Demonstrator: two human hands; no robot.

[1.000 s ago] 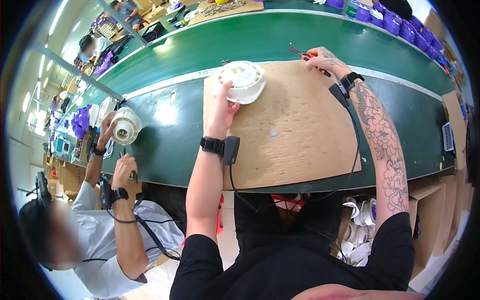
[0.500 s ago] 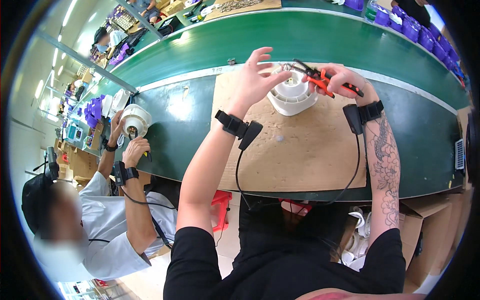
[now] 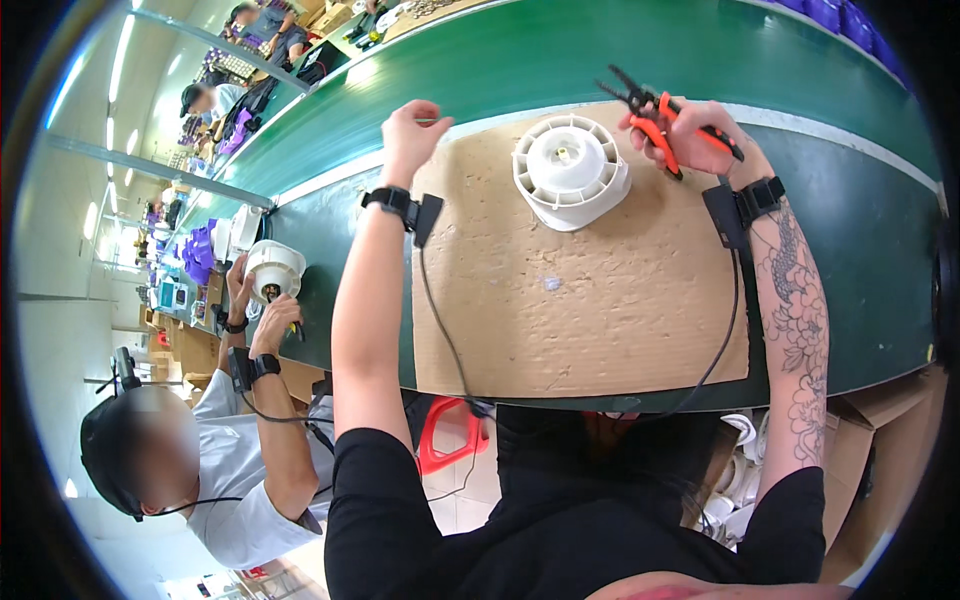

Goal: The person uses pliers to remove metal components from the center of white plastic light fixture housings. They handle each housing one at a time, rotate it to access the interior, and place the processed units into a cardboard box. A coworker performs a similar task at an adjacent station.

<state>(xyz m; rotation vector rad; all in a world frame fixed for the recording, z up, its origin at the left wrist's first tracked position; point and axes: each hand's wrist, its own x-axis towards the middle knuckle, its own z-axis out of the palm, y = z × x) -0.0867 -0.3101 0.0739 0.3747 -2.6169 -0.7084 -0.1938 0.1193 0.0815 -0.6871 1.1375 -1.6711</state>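
Note:
My right hand [image 3: 700,140] is wrapped round wire strippers [image 3: 655,115] with red and black handles, its fingers closed on them. Their dark jaws point up and to the left, apart from the part below. A white round plastic housing [image 3: 553,205] with a ribbed outer ring and a raised centre stands on the cardboard, between my hands. My left hand [image 3: 412,140] is held up left of the housing, over the cardboard's far left corner, with fingers curled in toward the thumb. Whatever its fingertips hold, if anything, is too small to make out.
The cardboard sheet [image 3: 580,330] lies on the green table [image 3: 860,270]. Cables hang from both my wrist straps across it. To the left, a co-worker handles a similar white housing [image 3: 275,268] with a tool. Beyond the table runs a green conveyor belt [image 3: 520,60]. A red stool [image 3: 435,440] stands below.
My left hand has pulled away from the housing to the left, its fingers curling in. The wire strippers have moved off the housing, up and right in my right hand. My view has shifted slightly.

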